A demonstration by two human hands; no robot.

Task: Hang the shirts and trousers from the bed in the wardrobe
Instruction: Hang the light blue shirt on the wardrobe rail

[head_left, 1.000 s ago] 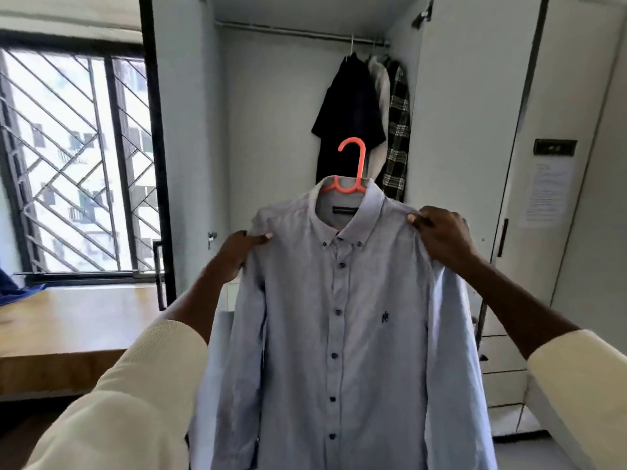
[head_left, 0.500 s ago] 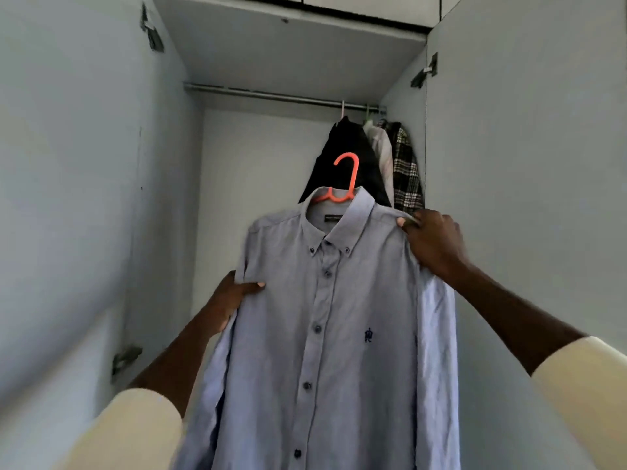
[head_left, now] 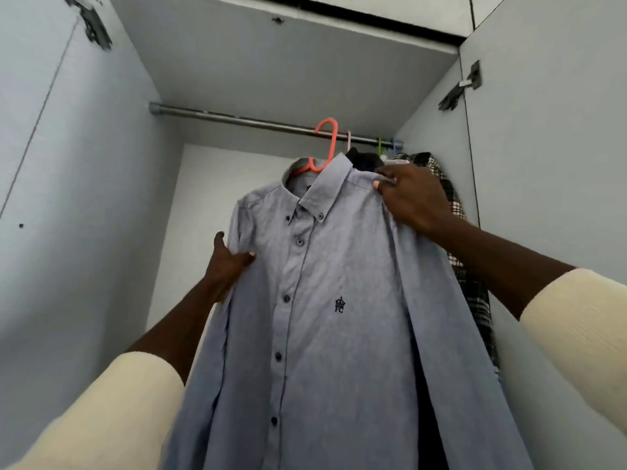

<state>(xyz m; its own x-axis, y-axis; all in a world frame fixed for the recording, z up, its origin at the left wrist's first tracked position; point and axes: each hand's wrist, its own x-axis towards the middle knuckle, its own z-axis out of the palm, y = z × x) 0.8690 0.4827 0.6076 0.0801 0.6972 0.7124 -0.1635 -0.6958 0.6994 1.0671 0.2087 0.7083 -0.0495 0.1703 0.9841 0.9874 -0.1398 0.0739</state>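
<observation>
You hold the blue shirt [head_left: 339, 317] high inside the wardrobe [head_left: 84, 198], front facing you, so that the hook of its orange hanger [head_left: 324, 144] reaches the rail [head_left: 237, 119]. The hook sits at the rail, right of its middle; whether it bears on the rail yet cannot be told. The shirt stays on the hanger, buttoned at the collar, which keeps both shoulders spread.

Your right hand [head_left: 412, 198] grasps the shirt's shoulder near the collar, fingers curled over the cloth and thumb pinching the seam; this grip carries the weight and steers the hook. Your left hand [head_left: 227, 262] grips the other side lower down, at the sleeve seam, thumb across the front, steadying the cloth.

Hung garments, a dark garment [head_left: 364, 161] and a checked shirt [head_left: 451, 205], occupy the rail's right end, just beside your right hand; the rail's left portion is bare
</observation>
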